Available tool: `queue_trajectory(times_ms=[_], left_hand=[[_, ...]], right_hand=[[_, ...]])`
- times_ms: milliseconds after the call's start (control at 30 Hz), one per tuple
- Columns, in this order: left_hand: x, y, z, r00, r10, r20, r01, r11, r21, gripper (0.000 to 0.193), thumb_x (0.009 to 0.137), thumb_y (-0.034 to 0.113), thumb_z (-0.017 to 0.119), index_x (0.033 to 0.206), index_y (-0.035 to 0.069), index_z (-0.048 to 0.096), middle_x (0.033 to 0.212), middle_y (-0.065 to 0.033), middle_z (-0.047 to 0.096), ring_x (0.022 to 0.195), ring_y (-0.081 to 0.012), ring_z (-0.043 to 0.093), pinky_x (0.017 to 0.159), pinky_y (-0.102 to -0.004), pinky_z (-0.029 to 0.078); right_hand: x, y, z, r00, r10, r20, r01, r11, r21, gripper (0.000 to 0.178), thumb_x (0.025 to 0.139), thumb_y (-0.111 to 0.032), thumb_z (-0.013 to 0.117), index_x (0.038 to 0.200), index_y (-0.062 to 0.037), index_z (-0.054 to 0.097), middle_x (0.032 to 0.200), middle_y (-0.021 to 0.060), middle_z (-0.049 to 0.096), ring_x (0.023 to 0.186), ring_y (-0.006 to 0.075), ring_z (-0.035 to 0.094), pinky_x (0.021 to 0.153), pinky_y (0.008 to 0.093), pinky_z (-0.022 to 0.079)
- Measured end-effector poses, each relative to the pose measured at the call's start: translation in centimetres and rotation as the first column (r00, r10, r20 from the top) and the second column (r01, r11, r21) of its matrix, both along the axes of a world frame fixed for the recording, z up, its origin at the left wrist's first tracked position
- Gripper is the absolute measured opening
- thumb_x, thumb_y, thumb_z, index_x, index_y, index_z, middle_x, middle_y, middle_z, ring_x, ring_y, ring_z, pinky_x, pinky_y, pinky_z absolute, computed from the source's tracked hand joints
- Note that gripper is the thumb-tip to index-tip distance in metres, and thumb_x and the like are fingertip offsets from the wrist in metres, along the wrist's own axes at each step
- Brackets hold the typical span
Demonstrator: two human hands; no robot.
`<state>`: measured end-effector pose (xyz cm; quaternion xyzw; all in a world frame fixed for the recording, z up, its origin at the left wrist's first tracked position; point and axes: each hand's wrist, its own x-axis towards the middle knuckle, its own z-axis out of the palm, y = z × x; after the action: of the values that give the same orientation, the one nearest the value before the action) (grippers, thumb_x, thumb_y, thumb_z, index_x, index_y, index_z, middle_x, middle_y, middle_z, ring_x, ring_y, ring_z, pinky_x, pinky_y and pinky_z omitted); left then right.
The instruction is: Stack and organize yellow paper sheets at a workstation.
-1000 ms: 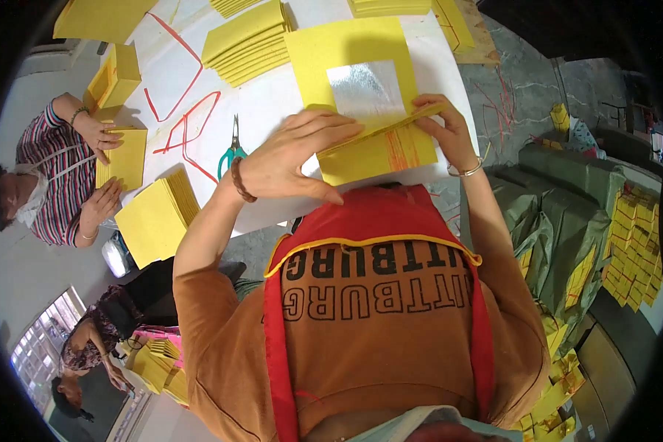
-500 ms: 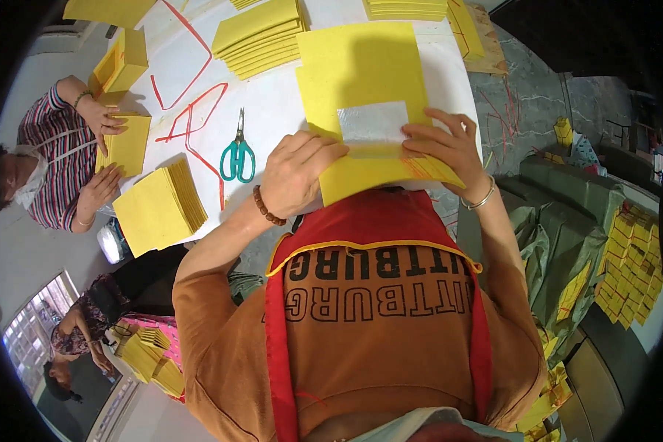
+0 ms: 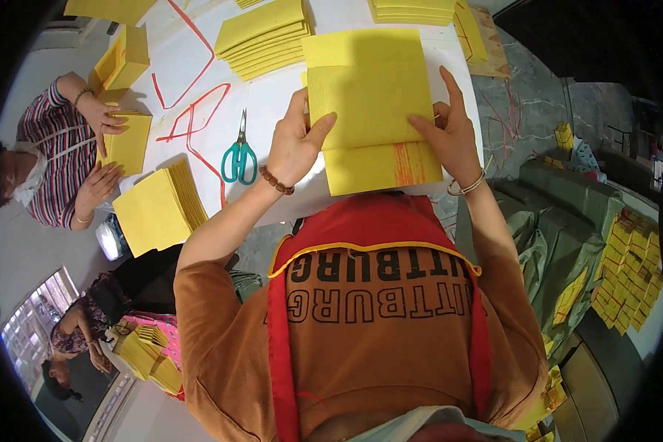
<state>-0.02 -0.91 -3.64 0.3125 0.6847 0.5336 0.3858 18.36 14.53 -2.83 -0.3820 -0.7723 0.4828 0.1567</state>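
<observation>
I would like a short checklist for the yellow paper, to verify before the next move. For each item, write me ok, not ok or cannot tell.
1. Left hand at the yellow paper: ok, its thumb lies over the left edge.
2. Right hand at the paper: ok, its thumb rests on top near the right edge.
3. Right index finger on the paper: not ok, it points up, off the right side.
4. Scissors clear of the hands: ok, they lie on the table left of the left hand.
5. Red strip clear of the paper: ok, it lies farther left.
6. What is under the top layer: cannot tell, it is hidden.
</observation>
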Motion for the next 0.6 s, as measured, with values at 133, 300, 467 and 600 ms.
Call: queue_trajectory(times_ms=[133,300,467,600], left_hand=[[-0.3,0.4,-0.2,1.000,-0.015,0.001,0.015,1.000,-0.017,0.055,0.087,0.006,0.054,0.133,0.004,0.023,0.080,-0.0058,0.061,0.057,-0.0042,0.050,0.046,-0.0175,0.035],[-1.4,0.3,1.4,0.999,-0.029,-0.033,0.023,0.987,-0.159,0.062,0.083,0.010,0.060,0.134,0.004,0.024,0.083,-0.0080,0.059,0.066,-0.0094,0.055,0.053,-0.0220,0.040],[-0.6,-0.1,3.7,0.489,-0.015,-0.872,0.110,0.993,0.045,0.062,0.073,0.019,0.069,0.127,0.006,0.042,0.122,-0.0154,0.048,0.112,-0.0297,0.044,0.091,-0.0408,0.035],[1.8,-0.1,3.3,0.323,-0.384,-0.865,0.558,0.816,-0.154,0.073,0.071,0.041,0.064,0.131,0.008,0.039,0.135,-0.0121,0.039,0.125,-0.0298,0.034,0.101,-0.0471,0.025]], right_hand=[[-0.4,0.0,-0.5,0.999,-0.023,-0.037,0.024,1.000,0.008,0.057,0.074,-0.016,0.068,0.126,-0.0123,0.045,0.065,0.0054,0.055,0.052,0.0144,0.050,0.051,0.0282,0.041],[-0.6,0.3,-1.2,1.000,-0.027,-0.002,0.028,0.999,0.027,0.051,0.073,-0.016,0.069,0.121,-0.0125,0.051,0.062,0.0046,0.049,0.051,0.0139,0.047,0.051,0.0283,0.040],[-0.4,0.3,-1.2,1.000,-0.030,0.008,0.030,0.999,0.036,0.043,0.074,-0.017,0.068,0.114,-0.0107,0.056,0.062,0.0048,0.049,0.052,0.0140,0.047,0.051,0.0277,0.040],[-0.4,0.3,-1.3,0.999,-0.024,0.026,0.023,0.999,0.044,0.039,0.074,-0.018,0.068,0.111,-0.0076,0.058,0.062,0.0058,0.051,0.052,0.0140,0.047,0.050,0.0271,0.039]])
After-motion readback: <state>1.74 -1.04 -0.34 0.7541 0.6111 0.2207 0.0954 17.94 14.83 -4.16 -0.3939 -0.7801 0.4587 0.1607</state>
